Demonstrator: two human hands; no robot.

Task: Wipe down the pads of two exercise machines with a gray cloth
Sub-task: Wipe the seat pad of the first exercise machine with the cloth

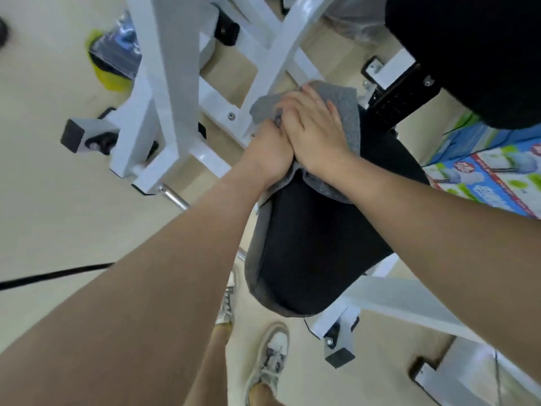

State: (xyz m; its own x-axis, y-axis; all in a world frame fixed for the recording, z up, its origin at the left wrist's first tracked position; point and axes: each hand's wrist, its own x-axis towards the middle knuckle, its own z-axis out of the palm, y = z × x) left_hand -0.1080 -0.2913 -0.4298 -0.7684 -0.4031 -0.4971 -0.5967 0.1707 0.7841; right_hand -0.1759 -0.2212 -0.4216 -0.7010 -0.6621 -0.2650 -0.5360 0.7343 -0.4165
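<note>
The only print in view is on a colourful box (497, 177) at the right edge, in blue, green and red with pictures of pale objects. Its lettering is too blurred to read.

Both bare forearms reach away from the near edge and meet over the far end of a long black pad (310, 247), which is mounted on a white machine frame (164, 83). The left arm comes up from the near left and the right arm from the near right, with the two wrists touching.

The left hand (270, 153) is curled into a fist at the pad's left edge, gripping a fold of the gray cloth (347, 112). The right hand (316, 133) lies palm down on the cloth, its fingers bent over the pad's far end. Whether they clutch the cloth or only press it is hard to tell in the blur.

The cloth drapes over the far end of the pad and spills out under both hands. A second black pad (468, 54) fills the far right corner. A pale sneaker (272, 358) stands on the beige floor (44, 200) near the pad's near end.
</note>
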